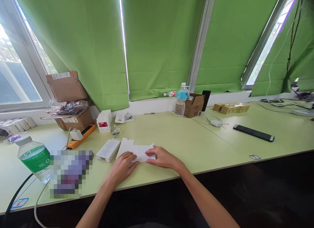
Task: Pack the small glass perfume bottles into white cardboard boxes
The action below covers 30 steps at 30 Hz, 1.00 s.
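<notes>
A flat white cardboard piece (141, 151), notched along its far edge, lies near the table's front edge between my hands. My left hand (124, 165) is closed on its left part, fingers curled over the top and thumb at the near edge. At the right end, my right hand (163, 157) pinches the cardboard between thumb and fingers. Just left of it lies a small white box (108, 150) with printed text and a barcode. Whatever is beneath my palms is hidden.
Left are a green-labelled water bottle (35, 159), a pixelated object (72, 172) and an orange power strip (82, 138). Behind stand small white boxes (104, 121) and a blue-labelled bottle (181, 102). A black bar-shaped object (253, 133) lies right. The table's front edge (193, 174) is close.
</notes>
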Motion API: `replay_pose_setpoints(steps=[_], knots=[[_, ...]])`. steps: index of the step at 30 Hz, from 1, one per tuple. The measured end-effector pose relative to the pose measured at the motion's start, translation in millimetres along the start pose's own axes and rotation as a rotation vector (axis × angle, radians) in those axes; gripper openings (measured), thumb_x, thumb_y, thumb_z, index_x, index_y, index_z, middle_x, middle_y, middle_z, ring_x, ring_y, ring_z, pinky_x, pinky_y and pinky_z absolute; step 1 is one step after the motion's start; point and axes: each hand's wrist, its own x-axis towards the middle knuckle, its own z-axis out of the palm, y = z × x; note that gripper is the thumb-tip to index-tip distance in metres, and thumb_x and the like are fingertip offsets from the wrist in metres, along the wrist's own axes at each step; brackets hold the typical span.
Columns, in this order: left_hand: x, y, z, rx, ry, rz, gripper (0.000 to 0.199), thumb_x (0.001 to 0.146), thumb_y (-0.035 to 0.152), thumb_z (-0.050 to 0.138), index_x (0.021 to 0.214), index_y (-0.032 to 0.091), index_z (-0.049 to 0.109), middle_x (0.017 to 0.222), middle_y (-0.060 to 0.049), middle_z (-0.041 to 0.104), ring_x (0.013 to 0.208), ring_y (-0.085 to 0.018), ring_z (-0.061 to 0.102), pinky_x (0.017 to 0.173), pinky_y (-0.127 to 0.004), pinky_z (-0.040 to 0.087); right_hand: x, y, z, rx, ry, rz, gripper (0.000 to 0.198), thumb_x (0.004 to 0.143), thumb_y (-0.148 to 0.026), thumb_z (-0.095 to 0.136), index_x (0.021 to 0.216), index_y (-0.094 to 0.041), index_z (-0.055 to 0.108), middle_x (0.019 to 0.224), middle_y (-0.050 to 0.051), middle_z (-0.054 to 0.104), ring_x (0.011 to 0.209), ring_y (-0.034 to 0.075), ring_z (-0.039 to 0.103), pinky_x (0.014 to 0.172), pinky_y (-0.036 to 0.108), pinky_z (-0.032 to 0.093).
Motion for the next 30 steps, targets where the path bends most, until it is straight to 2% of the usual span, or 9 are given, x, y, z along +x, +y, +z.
replay_pose_setpoints(steps=[4, 13, 18, 22, 25, 27, 30], knots=[[1, 2, -1, -0.019, -0.003, -0.019, 0.023, 0.093, 0.031, 0.041, 0.103, 0.024, 0.061, 0.101, -0.004, 0.066, 0.098, -0.019, 0.06, 0.087, -0.034, 0.048, 3, 3, 4, 0.041, 0.022, 0.026, 0.04, 0.08, -0.039, 0.06, 0.113, -0.018, 0.065, 0.11, 0.007, 0.068, 0.1, 0.022, 0.062, 0.089, 0.031, 0.045], [2, 2, 0, -0.025, 0.02, -0.017, 0.023, 0.091, 0.027, 0.042, 0.104, 0.025, 0.061, 0.099, -0.004, 0.067, 0.095, -0.02, 0.062, 0.082, -0.033, 0.05, 7, 5, 14, -0.002, 0.082, 0.053, 0.032, 0.081, -0.031, 0.059, 0.109, -0.019, 0.067, 0.099, 0.007, 0.071, 0.098, 0.022, 0.062, 0.09, 0.032, 0.044], [1, 3, -1, 0.008, 0.027, -0.002, 0.025, 0.089, 0.03, 0.047, 0.11, 0.025, 0.059, 0.102, -0.004, 0.065, 0.098, -0.02, 0.061, 0.084, -0.033, 0.05, 4, -1, 11, -0.018, 0.06, 0.034, 0.034, 0.08, -0.035, 0.06, 0.11, -0.019, 0.067, 0.105, 0.008, 0.069, 0.097, 0.023, 0.062, 0.089, 0.032, 0.043], [1, 3, -1, 0.039, 0.016, 0.022, 0.03, 0.089, 0.029, 0.049, 0.118, 0.027, 0.055, 0.105, -0.004, 0.063, 0.103, -0.022, 0.058, 0.089, -0.036, 0.048, -1, -9, 9, -0.017, 0.048, 0.016, 0.034, 0.084, -0.037, 0.055, 0.111, -0.019, 0.067, 0.1, 0.008, 0.071, 0.095, 0.023, 0.062, 0.086, 0.032, 0.044], [2, 3, -2, 0.04, 0.003, 0.052, 0.029, 0.09, 0.027, 0.047, 0.117, 0.028, 0.056, 0.105, -0.004, 0.063, 0.106, -0.022, 0.056, 0.091, -0.038, 0.047, -2, -12, 7, 0.027, 0.015, 0.002, 0.035, 0.089, -0.036, 0.048, 0.112, -0.019, 0.066, 0.097, 0.007, 0.071, 0.087, 0.02, 0.064, 0.08, 0.03, 0.046], [2, 3, -2, 0.031, -0.006, 0.067, 0.027, 0.09, 0.026, 0.045, 0.113, 0.027, 0.059, 0.104, -0.005, 0.063, 0.106, -0.022, 0.056, 0.091, -0.038, 0.047, -1, -11, 5, 0.029, 0.022, -0.003, 0.034, 0.09, -0.034, 0.046, 0.112, -0.019, 0.066, 0.102, 0.007, 0.07, 0.09, 0.02, 0.064, 0.082, 0.03, 0.045], [3, 2, -3, 0.017, -0.004, 0.07, 0.024, 0.09, 0.026, 0.045, 0.109, 0.026, 0.06, 0.104, -0.005, 0.063, 0.104, -0.022, 0.057, 0.089, -0.038, 0.049, 0, -2, 0, -0.03, 0.088, 0.025, 0.032, 0.089, -0.025, 0.045, 0.112, -0.018, 0.066, 0.113, 0.008, 0.066, 0.105, 0.023, 0.058, 0.092, 0.033, 0.041]])
